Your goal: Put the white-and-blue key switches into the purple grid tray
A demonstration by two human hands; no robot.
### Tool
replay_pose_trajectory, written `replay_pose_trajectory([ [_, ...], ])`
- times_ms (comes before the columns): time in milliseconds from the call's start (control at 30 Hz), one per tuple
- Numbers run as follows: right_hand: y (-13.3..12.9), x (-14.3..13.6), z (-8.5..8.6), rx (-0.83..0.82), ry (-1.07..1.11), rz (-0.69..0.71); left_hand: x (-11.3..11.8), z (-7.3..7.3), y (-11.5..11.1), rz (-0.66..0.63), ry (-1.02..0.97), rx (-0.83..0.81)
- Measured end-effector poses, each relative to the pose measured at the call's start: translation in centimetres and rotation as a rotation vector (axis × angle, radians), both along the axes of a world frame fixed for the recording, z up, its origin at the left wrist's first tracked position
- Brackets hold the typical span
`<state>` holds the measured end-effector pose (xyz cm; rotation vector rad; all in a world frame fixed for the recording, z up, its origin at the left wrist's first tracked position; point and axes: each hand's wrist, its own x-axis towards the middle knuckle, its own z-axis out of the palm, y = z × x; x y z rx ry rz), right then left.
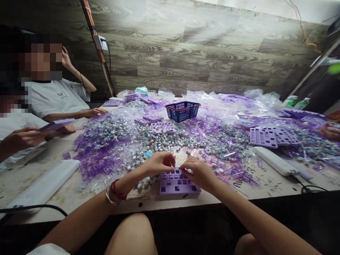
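A purple plate with square holes (pixel 178 188) lies flat at the table's front edge, between my forearms. Over its far edge, my left hand (pixel 160 163) has thumb and fingers curled together in a pinch, with a red band and a pale bangle on the wrist. My right hand (pixel 198 171) meets it from the right, its fingers also pinched at the plate's far edge. Whatever small piece sits between the fingertips is too small to name. Just beyond my hands spreads a heap of small white and blue parts (pixel 170 141).
A dark blue basket (pixel 183 111) stands behind the heap. More purple plates (pixel 273 137) lie at the right. Long white boxes (pixel 45 184) with cables flank both sides. Two people sit at the left, one holding a purple plate (pixel 57 124); another person's hand (pixel 330 132) shows far right.
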<state>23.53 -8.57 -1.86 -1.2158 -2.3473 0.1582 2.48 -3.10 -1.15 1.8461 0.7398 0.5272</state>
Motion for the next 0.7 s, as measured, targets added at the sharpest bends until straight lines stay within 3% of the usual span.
replay_pose_trajectory([
  [167,0.4,0.0,-0.2,-0.01,-0.004,0.011,0.5,-0.8,-0.4,-0.023,0.047,0.024],
  [400,0.7,0.0,0.0,0.004,-0.016,0.067,0.4,-0.7,-0.3,-0.011,0.058,0.003],
  [700,1.2,0.1,-0.4,-0.077,0.061,0.04,0.4,-0.7,-0.2,-0.021,0.05,-0.039],
])
